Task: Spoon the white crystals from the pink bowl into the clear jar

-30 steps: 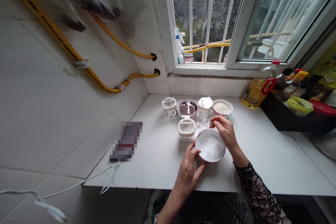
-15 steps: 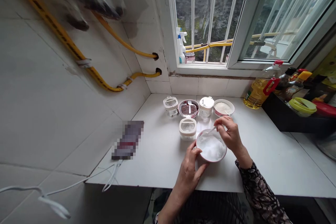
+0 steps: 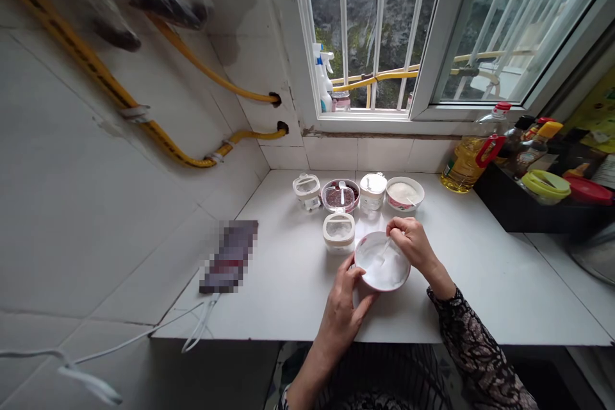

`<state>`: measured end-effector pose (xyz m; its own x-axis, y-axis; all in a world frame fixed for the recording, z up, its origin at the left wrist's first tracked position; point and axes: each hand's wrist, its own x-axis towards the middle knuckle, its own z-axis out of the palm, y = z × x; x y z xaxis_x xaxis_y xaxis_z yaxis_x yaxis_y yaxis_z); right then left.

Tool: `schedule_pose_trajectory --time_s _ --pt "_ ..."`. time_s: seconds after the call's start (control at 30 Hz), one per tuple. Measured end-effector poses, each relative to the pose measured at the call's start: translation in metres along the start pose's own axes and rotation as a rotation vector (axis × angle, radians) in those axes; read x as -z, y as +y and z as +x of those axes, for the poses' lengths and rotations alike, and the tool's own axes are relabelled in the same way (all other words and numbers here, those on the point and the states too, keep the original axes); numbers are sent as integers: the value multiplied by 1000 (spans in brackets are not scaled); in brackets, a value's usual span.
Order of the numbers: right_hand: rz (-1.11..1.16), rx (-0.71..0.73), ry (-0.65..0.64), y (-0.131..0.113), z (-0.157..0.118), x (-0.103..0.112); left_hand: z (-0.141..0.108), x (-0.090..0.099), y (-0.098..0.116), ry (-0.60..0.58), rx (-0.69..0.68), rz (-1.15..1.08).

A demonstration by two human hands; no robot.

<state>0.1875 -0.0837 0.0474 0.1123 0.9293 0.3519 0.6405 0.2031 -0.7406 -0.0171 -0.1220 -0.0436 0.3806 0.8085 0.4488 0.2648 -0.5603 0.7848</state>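
Observation:
A bowl of white grains [image 3: 393,272] stands near the counter's front edge. My left hand [image 3: 346,298] grips its left side, thumb at the rim and fingers around the wall. My right hand [image 3: 410,242] is closed on the handle of a small white spoon [image 3: 381,259], whose head is down in the white grains. Just behind the bowl sits a lidded clear jar [image 3: 339,234] with white contents. Farther back are another clear jar [image 3: 307,192], a bowl of dark red contents [image 3: 356,198] with a small clear lid and spoon over it, a white-topped jar [image 3: 373,189] and a bowl of pale grains [image 3: 405,192].
An oil bottle [image 3: 464,163] with a red handle stands at the back right, beside a black box [image 3: 509,202] of sauce bottles. A blurred-out dark object [image 3: 230,256] with a white cable [image 3: 195,327] lies at the left. A barred window [image 3: 365,32] is behind.
The spoon in my right hand has tilted steeper and its head now shows in the white grains. My left hand still holds the bowl. The view has shifted slightly.

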Motion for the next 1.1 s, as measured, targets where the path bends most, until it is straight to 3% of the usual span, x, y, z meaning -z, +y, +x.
schedule_pose_trajectory --time_s 0.27,0.77,0.87,0.93,1.1 --pt "264 -225 22 2 3 1 0 0 -1 -19 12 -38" --pt "555 -325 96 9 13 -6 1 -1 -1 -15 3 -56" --pt "529 -241 148 -1 16 -15 1 -1 -1 -5 12 -55" --pt "431 -109 189 -10 15 -22 1 -1 -1 -7 18 -66" --pt "-73 441 128 -24 7 -36 0 -2 -2 -1 29 -84"
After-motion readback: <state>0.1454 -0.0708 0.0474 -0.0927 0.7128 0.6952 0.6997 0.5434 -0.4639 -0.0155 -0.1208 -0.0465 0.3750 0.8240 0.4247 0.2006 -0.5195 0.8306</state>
